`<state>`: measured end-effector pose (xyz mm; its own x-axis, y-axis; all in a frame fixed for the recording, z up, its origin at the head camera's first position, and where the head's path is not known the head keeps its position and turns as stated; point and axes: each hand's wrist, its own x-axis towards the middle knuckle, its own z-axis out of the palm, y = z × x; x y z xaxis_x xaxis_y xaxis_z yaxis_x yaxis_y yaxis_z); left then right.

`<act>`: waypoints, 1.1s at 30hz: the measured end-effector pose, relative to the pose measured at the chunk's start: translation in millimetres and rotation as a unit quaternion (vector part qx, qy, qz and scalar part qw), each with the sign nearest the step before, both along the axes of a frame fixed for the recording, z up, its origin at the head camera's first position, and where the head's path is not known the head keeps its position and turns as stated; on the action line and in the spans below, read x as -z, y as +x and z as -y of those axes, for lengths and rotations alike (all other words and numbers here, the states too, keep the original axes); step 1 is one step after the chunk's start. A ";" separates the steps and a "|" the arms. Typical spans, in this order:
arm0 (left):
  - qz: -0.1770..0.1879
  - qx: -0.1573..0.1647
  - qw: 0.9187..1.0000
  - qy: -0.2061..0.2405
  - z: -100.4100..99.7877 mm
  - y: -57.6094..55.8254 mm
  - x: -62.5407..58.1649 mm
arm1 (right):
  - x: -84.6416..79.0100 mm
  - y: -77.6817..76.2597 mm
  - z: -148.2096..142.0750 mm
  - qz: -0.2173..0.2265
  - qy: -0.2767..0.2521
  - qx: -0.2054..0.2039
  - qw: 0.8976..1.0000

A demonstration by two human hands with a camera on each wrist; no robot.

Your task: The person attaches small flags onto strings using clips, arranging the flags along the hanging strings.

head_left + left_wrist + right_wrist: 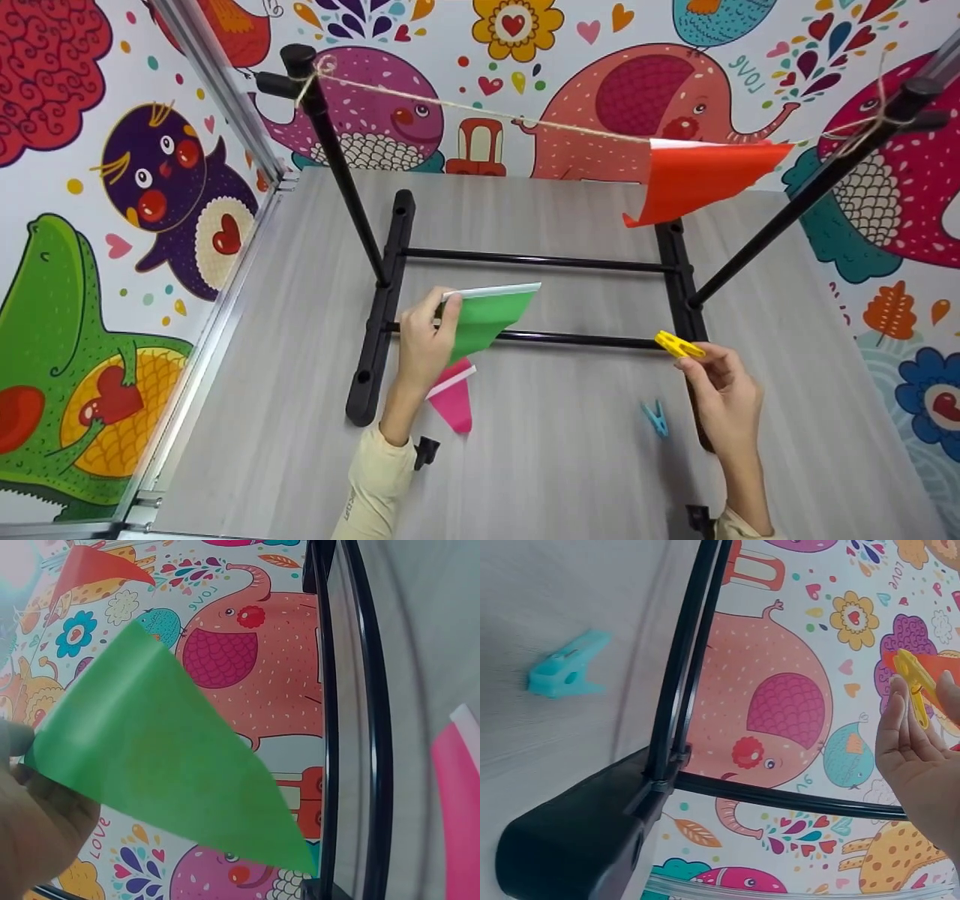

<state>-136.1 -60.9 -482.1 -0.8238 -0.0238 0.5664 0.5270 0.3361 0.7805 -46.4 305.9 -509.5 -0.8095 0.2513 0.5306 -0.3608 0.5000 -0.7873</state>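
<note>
My left hand [426, 337] pinches a green triangular flag [491, 319] by one end of its white-edged top, above the lower crossbar of a black stand. In the left wrist view the green flag [161, 746] spreads out from the fingers to a pointed tip. My right hand [726, 397] holds a yellow clothespin [679, 345] between thumb and fingers, near the stand's right foot. A red flag [705, 176] hangs on a string [480, 105] tied between the two uprights, toward its right end. Below my left hand lies a pink flag [454, 397].
A blue clothespin [655, 418] lies on the grey tabletop [555, 465], left of the stand's right foot. The black stand's left upright [345, 180] and right upright [806, 199] rise on either side. Printed panels [495, 75] with cartoon animals enclose the back and sides.
</note>
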 end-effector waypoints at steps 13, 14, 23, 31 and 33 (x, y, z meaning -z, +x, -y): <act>0.004 0.005 1.000 0.016 -1.4 1.1 -5.8 | -11.1 1.9 -5.8 -0.002 0.025 0.021 0.999; 0.004 0.004 1.000 0.015 -1.4 1.4 -6.4 | -12.3 2.0 -5.8 -0.004 0.024 0.018 1.000; -0.003 0.001 1.000 0.009 -1.7 2.1 -12.5 | -21.7 0.8 -2.8 -0.033 0.026 0.006 0.999; -0.017 0.011 1.000 0.012 -4.3 -1.9 -19.8 | -35.3 -5.3 2.1 -0.049 0.019 0.006 0.999; -0.028 0.010 0.999 0.011 -5.5 -3.4 -21.9 | -37.8 -6.2 3.6 -0.051 0.016 0.004 0.999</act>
<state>-139.5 -55.4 -460.2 -0.7913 -0.0210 0.6111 0.5765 0.3077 0.7570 -52.6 302.4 -471.7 -0.7483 0.2396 0.6185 -0.4342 0.5281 -0.7298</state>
